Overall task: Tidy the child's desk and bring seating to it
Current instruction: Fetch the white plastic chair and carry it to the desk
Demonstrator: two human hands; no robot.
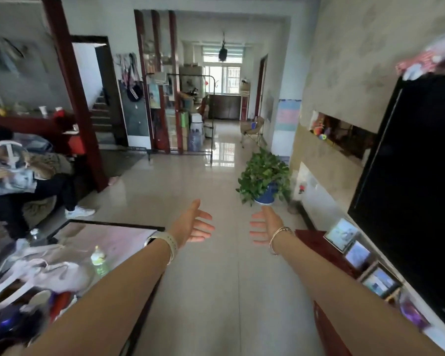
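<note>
Both bare hands reach forward, palms facing each other, the left hand (193,222) and right hand (266,224) each with an open, empty grip. At eight o'clock, a low glossy worktop (108,235) carries a small green-tinted bottle (99,263) and pale crumpled cloth (49,271). At one o'clock stands a leafy plant in a blue pot (265,178). Farther off, at twelve, a light folding chair (252,129) waits, probably the seating. Walk on past the plant, hands ready. The child's desk itself I cannot make out; the edges are blurred.
</note>
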